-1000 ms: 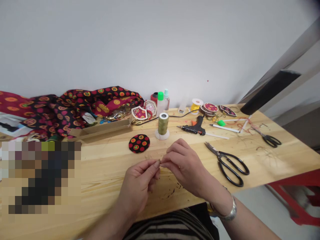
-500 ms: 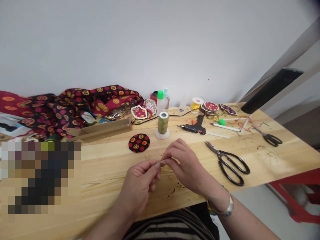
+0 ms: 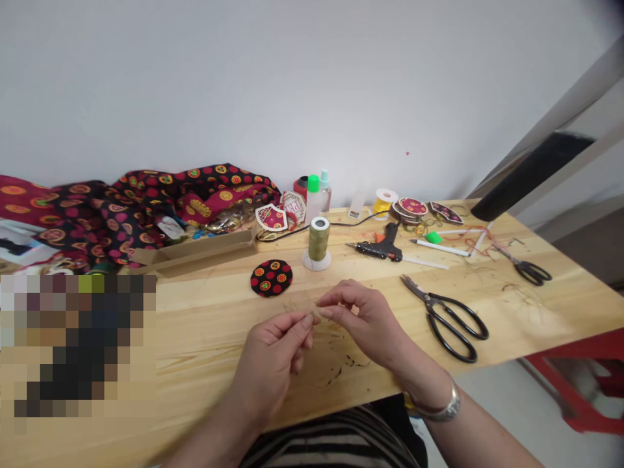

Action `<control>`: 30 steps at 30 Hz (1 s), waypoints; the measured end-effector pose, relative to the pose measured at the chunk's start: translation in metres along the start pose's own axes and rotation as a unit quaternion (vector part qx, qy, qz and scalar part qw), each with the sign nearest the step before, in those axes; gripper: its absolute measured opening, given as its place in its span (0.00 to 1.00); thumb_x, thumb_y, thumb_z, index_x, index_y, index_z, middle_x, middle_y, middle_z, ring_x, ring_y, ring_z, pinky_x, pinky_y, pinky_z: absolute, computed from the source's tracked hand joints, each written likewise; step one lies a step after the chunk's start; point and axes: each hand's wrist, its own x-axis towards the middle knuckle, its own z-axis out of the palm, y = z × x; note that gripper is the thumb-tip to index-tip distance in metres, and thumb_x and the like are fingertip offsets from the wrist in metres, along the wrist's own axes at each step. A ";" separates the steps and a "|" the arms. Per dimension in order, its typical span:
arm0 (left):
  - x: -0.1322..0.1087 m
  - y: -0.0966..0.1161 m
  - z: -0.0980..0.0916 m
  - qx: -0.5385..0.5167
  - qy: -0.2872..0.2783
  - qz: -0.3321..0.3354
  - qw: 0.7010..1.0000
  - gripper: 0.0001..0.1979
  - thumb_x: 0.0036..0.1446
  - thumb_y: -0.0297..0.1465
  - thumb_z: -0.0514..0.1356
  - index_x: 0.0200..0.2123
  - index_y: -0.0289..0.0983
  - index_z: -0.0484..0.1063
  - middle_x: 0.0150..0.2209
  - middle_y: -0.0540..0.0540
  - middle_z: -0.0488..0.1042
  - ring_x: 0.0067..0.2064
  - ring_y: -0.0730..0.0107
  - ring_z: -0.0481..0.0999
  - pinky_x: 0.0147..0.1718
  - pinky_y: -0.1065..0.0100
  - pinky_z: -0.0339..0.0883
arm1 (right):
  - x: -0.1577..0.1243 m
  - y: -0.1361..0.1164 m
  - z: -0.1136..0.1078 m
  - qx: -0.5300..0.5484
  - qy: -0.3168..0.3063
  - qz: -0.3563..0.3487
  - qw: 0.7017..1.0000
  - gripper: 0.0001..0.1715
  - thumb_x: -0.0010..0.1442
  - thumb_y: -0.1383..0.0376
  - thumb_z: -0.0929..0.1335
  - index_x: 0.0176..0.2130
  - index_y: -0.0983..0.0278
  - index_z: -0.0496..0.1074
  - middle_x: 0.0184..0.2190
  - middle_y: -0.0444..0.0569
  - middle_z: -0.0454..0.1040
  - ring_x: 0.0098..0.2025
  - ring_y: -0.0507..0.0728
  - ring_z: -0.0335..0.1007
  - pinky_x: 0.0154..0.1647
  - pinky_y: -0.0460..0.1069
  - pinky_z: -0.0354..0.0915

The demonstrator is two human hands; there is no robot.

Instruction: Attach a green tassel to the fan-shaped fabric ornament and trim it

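My left hand [image 3: 277, 348] and my right hand [image 3: 363, 318] meet over the front of the wooden table [image 3: 205, 338]. The left thumb and forefinger are pinched together, and the right fingertips close in a pinch right against them. Whatever lies between the fingertips is too small to make out. Beyond my hands stands a spool of olive-green thread [image 3: 318, 242] on a white base. A round black fabric patch [image 3: 272, 278] with red and orange flowers lies flat to the spool's left. Large black-handled scissors [image 3: 443, 318] rest open to the right of my right hand.
A black glue gun [image 3: 385, 244], a white pen [image 3: 441, 247] and smaller scissors [image 3: 529, 270] lie at the right. Patterned cloth [image 3: 121, 201] is heaped at the back left behind an open cardboard box [image 3: 205, 253]. Bottles [image 3: 312, 198] stand near the wall. Thread scraps litter the tabletop.
My right hand has dipped slightly, its fingers curling lower beside the left fingertips. The left hand stays almost still. The objects on the table have not moved.
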 end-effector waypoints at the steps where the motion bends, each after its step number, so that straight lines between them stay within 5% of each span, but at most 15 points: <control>1: 0.000 0.000 0.000 0.004 -0.003 0.004 1.000 0.11 0.45 0.35 0.66 0.21 0.33 0.73 0.17 0.55 0.64 0.16 0.85 0.54 0.14 0.79 0.45 | 0.000 0.000 0.000 0.018 -0.008 0.018 1.000 0.04 0.54 0.70 0.70 0.33 0.64 0.76 0.29 0.46 0.73 0.32 0.52 0.66 0.35 0.48 0.62; 6: 0.001 -0.004 -0.002 0.033 -0.018 0.020 0.999 0.10 0.48 0.36 0.64 0.23 0.34 0.74 0.17 0.55 0.64 0.16 0.84 0.55 0.14 0.78 0.46 | 0.002 0.002 0.003 0.150 -0.055 0.090 0.983 0.10 0.49 0.68 0.72 0.35 0.65 0.77 0.29 0.46 0.74 0.31 0.52 0.67 0.33 0.48 0.63; 12: 0.000 -0.006 -0.005 0.064 -0.032 0.028 0.997 0.12 0.49 0.35 0.63 0.20 0.34 0.71 0.17 0.55 0.64 0.16 0.84 0.55 0.15 0.77 0.45 | 0.005 0.003 0.005 0.226 -0.066 0.116 0.965 0.05 0.45 0.67 0.73 0.28 0.65 0.78 0.26 0.44 0.74 0.29 0.51 0.68 0.33 0.47 0.64; 19: -0.002 -0.004 -0.002 0.081 -0.030 0.017 0.996 0.13 0.49 0.37 0.63 0.20 0.33 0.71 0.17 0.54 0.63 0.16 0.84 0.55 0.15 0.77 0.44 | 0.005 0.001 0.005 0.228 -0.062 0.121 0.964 0.03 0.45 0.67 0.73 0.24 0.65 0.76 0.22 0.43 0.73 0.26 0.50 0.67 0.30 0.46 0.63; 30: -0.003 -0.003 -0.002 0.027 -0.046 0.004 0.999 0.11 0.49 0.36 0.63 0.26 0.33 0.75 0.19 0.54 0.64 0.17 0.84 0.54 0.16 0.77 0.43 | 0.003 -0.003 0.004 0.090 -0.058 0.071 0.992 0.06 0.52 0.71 0.68 0.24 0.65 0.71 0.20 0.40 0.69 0.25 0.49 0.62 0.28 0.44 0.59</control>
